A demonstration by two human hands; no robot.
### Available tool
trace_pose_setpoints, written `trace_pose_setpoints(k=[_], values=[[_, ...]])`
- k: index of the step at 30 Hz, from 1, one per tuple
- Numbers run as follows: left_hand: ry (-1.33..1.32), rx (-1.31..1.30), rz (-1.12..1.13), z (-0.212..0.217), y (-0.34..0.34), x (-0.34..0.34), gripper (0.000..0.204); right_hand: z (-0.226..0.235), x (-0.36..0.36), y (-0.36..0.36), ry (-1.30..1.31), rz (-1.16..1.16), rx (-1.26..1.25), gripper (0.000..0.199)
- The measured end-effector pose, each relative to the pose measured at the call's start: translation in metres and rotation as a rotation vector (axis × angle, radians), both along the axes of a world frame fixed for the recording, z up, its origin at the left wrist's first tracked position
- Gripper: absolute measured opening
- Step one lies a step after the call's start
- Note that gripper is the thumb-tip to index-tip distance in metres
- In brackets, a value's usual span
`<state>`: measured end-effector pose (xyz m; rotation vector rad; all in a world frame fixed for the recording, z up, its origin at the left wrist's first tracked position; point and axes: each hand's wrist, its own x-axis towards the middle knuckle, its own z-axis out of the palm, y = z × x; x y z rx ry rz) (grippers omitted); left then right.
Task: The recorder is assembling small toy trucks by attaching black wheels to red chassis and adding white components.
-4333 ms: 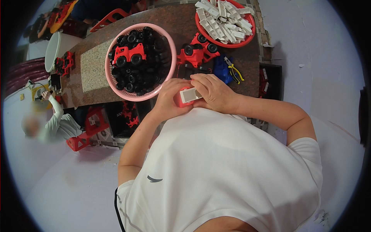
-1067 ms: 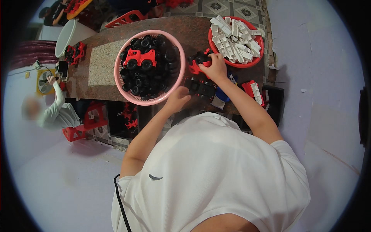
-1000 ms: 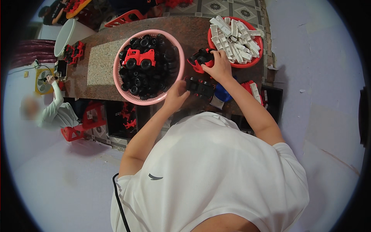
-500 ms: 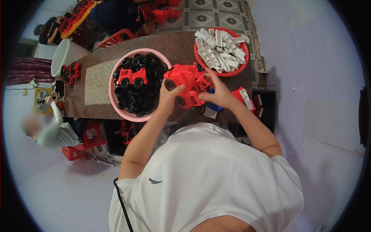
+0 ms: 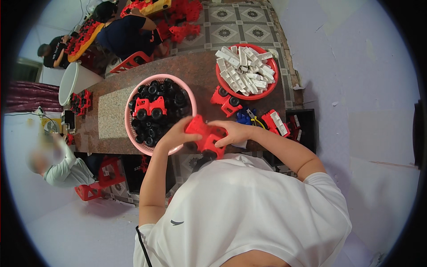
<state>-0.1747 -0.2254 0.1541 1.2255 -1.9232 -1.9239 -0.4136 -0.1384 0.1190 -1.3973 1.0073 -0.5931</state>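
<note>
Close to my chest, at the table's near edge, a red plastic toy vehicle body (image 5: pixel 205 133) is held between both hands. My left hand (image 5: pixel 179 134) grips its left side, and my right hand (image 5: pixel 232 132) closes on its right side with thumb and fingers. A dark wheel shows at its lower end; the rest is partly covered by fingers. Beyond my hands, another red toy vehicle piece (image 5: pixel 226 101) with black wheels lies on the table. Left of them stands a pink basket (image 5: pixel 193 104) of black wheels, with a red wheeled chassis (image 5: pixel 150 108) on top.
A red basin (image 5: pixel 275 84) full of white plastic parts stands at the far right. Nearer lie a blue object (image 5: pixel 243 117), yellow-handled pliers (image 5: pixel 255 119) and a red-and-white toy part (image 5: pixel 276 123). A black crate (image 5: pixel 308 129) sits beside the table. Other people sit to the left and beyond.
Both hands have drawn the red toy body down toward my chest. The wheeled red piece near the basin now lies uncovered on the table. The whole view has shifted slightly.
</note>
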Motion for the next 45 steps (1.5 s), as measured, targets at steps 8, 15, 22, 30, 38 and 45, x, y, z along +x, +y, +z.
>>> trace_pose_setpoints(k=[8, 15, 22, 30, 38, 45], values=[[0.103, 0.281, -0.038, -0.035, 0.038, 0.026, 0.06, -0.095, -0.089, -0.121, 0.773, -0.882, -0.528, 0.051], [0.205, 0.212, 0.194, 0.006, 0.05, 0.027, 0.066, -0.156, -0.104, -0.138, 1.013, -0.737, -0.399, 0.047], [0.279, 0.117, 0.232, 0.017, 0.039, 0.03, 0.056, -0.149, -0.116, -0.139, 0.704, -0.939, -0.289, 0.044], [0.242, -0.03, 0.221, 0.031, 0.044, 0.007, 0.05, -0.088, -0.128, -0.104, 0.925, -0.907, -0.172, 0.055], [0.072, -0.395, 0.094, 0.056, 0.019, 0.018, 0.068, 0.113, 0.008, -0.04, 0.148, -0.157, -0.441, 0.026], [0.063, -0.416, 0.035, 0.07, 0.035, 0.002, 0.055, 0.1, 0.022, -0.017, 0.105, -0.083, -0.43, 0.033]])
